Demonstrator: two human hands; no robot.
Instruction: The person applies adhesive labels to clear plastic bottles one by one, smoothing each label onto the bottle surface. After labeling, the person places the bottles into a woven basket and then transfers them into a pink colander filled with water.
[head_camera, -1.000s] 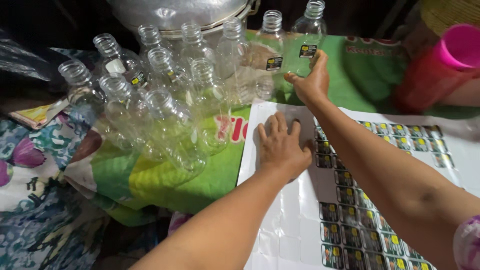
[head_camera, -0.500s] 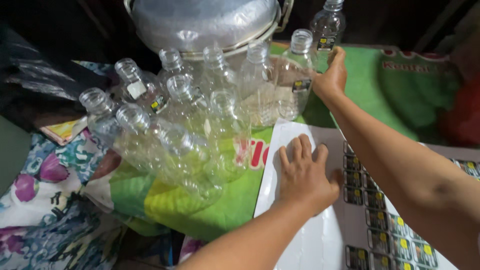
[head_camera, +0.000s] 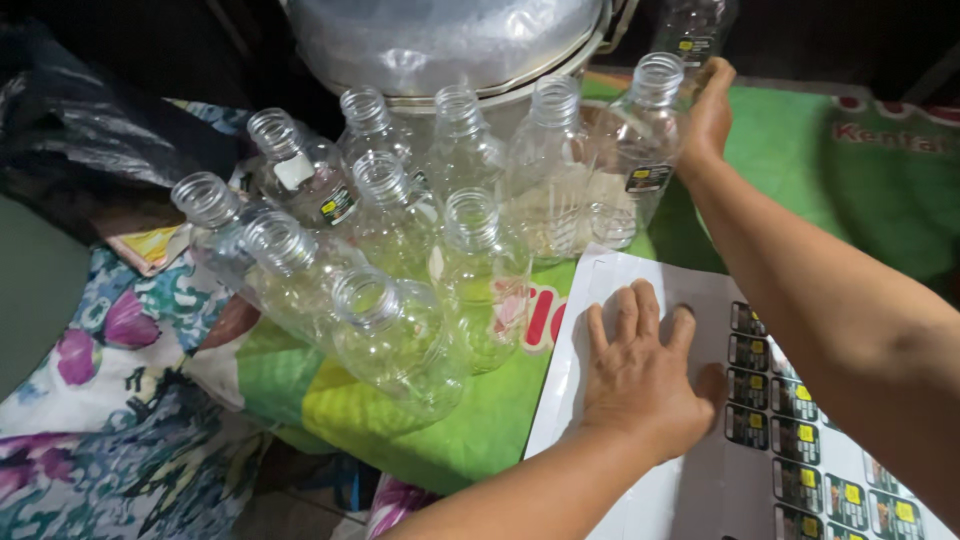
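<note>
Right hand (head_camera: 708, 108) touches a labelled bottle (head_camera: 640, 165) (fingers hidden behind it).

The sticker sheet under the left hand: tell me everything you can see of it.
The sticker sheet is a glossy white backing sheet lying flat on the green cloth, its far edge near the clear bottles. Rows of small dark rectangular stickers with yellow patches fill its right part; the left part is bare white. The left hand presses palm-down on the bare area, fingers spread, its thumb beside the stickers. The right forearm crosses above the sheet's right side. The sheet runs out of view at the bottom and right.
</note>
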